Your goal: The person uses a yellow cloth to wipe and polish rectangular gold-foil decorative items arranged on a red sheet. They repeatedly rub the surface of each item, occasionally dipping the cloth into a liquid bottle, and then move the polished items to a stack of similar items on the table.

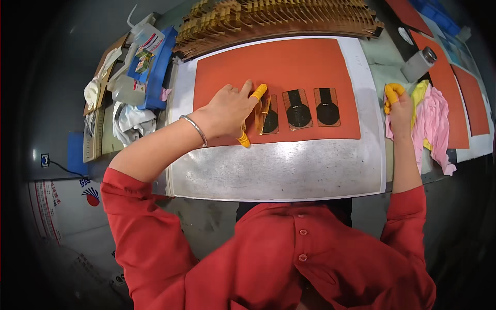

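On the orange mat [268, 62] lies a row of thin copper-edged panels, each with a black disc and stem, among them a middle panel [298, 114] and a right panel [327, 113]. At the row's left end, my left hand [230, 111] has yellow-covered thumb and forefinger spread around a shiny, tilted amber film piece [262, 116]. It seems gripped by its ends, overlapping the leftmost panel [272, 121]; the palm hides part of it. My right hand [400, 106] is curled, yellow-covered fingertips pressed together, beside a pink cloth [434, 121]. Whatever it pinches is hidden.
A long rack of amber pieces [279, 20] stands behind the mat. To the left, a blue tray [157, 77] and a squeeze bottle [128, 90] sit near crumpled white cloth [133, 121]. A metal-capped bottle [418, 64] is at right, by yellow cloth [419, 98].
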The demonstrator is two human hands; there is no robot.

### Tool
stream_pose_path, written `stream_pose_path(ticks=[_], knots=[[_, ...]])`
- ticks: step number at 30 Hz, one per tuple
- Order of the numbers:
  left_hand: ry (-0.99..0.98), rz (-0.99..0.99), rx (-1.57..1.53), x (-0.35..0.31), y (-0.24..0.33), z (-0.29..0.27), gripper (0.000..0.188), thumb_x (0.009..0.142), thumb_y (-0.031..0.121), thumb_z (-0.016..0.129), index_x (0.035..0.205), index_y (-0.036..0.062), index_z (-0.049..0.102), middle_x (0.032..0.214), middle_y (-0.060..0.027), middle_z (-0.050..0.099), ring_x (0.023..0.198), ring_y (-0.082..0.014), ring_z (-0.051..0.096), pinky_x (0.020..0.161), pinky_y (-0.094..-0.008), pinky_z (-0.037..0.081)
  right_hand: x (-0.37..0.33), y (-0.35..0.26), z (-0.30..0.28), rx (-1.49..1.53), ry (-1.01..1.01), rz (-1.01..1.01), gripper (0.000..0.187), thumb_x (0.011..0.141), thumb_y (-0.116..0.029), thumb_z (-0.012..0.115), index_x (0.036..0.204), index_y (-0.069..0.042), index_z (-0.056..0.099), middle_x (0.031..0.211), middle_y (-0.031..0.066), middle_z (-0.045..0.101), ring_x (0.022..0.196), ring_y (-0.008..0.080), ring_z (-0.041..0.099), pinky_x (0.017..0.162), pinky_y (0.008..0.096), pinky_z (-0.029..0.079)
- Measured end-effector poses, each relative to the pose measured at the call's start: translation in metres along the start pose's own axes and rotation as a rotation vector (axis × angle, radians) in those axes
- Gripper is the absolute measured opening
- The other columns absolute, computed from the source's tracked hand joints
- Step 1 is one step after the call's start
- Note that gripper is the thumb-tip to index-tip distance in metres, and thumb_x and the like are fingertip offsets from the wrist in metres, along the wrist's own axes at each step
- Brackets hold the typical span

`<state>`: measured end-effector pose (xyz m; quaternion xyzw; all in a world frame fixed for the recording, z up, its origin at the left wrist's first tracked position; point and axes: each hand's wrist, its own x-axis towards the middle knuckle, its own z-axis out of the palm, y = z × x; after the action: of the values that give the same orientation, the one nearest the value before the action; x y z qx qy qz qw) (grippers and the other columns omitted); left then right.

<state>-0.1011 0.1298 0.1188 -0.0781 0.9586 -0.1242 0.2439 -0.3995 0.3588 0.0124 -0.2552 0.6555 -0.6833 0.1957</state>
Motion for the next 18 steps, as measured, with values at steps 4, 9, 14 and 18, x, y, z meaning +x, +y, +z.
stream_pose_path(ticks=[4,9,14,18], knots=[[0.007,0.001,0.012,-0.017,-0.013,0.012,0.095,0.049,0.042,0.082,0.121,-0.0058,0.043,0.129,-0.0188,0.036,0.093,-0.0311,0.056,0.084,-0.0368,0.043,0.0,0.0,-0.001,-0.021,-0.007,-0.013,0.011,0.089,-0.012,0.055,0.092,-0.002,0.058,0.067,-0.001,0.052,0.052,0.0033,0.042,0.043,0.0168,0.03],[0.007,-0.031,-0.125,-0.043,-0.033,0.026,0.097,0.048,0.036,0.082,0.124,-0.0071,0.039,0.13,-0.0185,0.037,0.102,-0.0292,0.052,0.088,-0.0362,0.041,-0.004,0.004,-0.002,-0.02,0.032,-0.023,0.012,0.089,-0.011,0.055,0.095,-0.001,0.058,0.067,-0.0013,0.051,0.052,0.0029,0.041,0.043,0.0167,0.031],[0.209,-0.113,-0.331,-0.064,-0.042,0.046,0.101,0.047,0.034,0.083,0.128,-0.003,0.034,0.136,-0.0171,0.031,0.124,-0.0327,0.034,0.103,-0.0445,0.028,-0.003,0.01,-0.01,0.069,0.044,0.026,0.013,0.089,-0.012,0.055,0.099,-0.004,0.058,0.068,-0.0014,0.051,0.052,0.0046,0.042,0.044,0.0176,0.032],[0.681,-0.311,-0.876,-0.057,0.005,0.057,0.059,0.07,0.019,0.073,0.119,-0.0007,0.047,0.113,-0.016,0.055,0.11,-0.0273,0.05,0.092,-0.0386,0.04,-0.028,-0.026,0.019,0.532,-0.203,0.217,0.017,0.093,-0.02,0.042,0.097,-0.007,0.053,0.066,-0.0002,0.05,0.05,0.0083,0.043,0.044,0.0232,0.035]])
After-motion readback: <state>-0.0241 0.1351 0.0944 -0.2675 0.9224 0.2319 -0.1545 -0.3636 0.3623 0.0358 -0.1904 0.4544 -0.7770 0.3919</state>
